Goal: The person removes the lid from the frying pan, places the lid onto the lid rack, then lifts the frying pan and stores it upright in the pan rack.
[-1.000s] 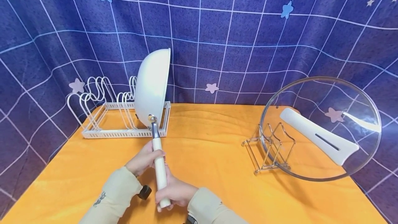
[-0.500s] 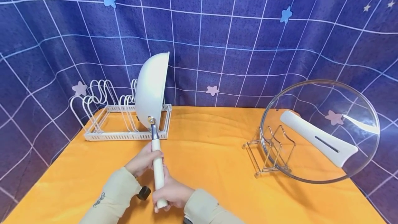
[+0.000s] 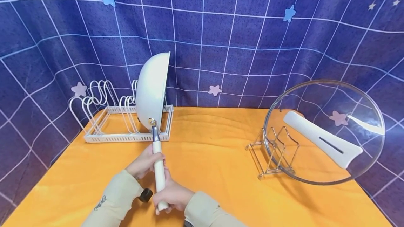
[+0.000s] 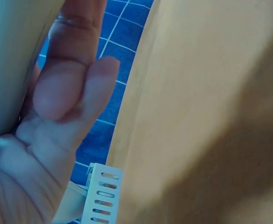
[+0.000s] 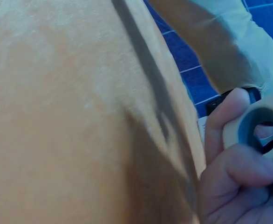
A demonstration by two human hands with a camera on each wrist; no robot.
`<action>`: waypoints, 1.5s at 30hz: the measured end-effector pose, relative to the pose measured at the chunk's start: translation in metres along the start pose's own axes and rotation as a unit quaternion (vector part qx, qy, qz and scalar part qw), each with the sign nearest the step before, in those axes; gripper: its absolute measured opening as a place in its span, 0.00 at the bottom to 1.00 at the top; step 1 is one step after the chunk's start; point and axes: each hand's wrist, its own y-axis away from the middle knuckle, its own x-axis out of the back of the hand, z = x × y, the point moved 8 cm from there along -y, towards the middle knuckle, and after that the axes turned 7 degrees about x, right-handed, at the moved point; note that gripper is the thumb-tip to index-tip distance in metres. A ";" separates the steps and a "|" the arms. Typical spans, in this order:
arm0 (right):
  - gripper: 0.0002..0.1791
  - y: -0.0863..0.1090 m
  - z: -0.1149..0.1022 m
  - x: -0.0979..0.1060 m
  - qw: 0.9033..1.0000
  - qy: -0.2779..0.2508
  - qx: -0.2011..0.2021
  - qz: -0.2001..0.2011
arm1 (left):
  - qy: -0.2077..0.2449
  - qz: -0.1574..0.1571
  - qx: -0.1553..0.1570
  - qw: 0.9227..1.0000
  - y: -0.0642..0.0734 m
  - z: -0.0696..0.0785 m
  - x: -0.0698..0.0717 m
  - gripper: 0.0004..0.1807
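A white wok stands on its side, rim facing right, at the right end of a white wire dish rack. Its long pale handle points toward me, joined by a metal neck. My left hand holds the handle just below the neck; in the left wrist view its fingers wrap partly round the handle. The right hand grips the handle's lower end, and the right wrist view shows its fingers around the hollow handle end. The wok hides part of the rack.
A glass lid with a white handle leans upright in a small metal wire rack on the right. An orange cloth covers the table. A blue gridded curtain hangs behind.
The wok has shifted slightly left within the rack, and the handle's end has swung a little left with both hands still gripping it. The head view has tilted slightly.
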 end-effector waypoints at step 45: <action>0.22 0.011 -0.016 0.019 0.963 0.254 0.066 0.066 | 0.027 -0.011 0.026 0.999 -0.002 -0.014 0.005 0.30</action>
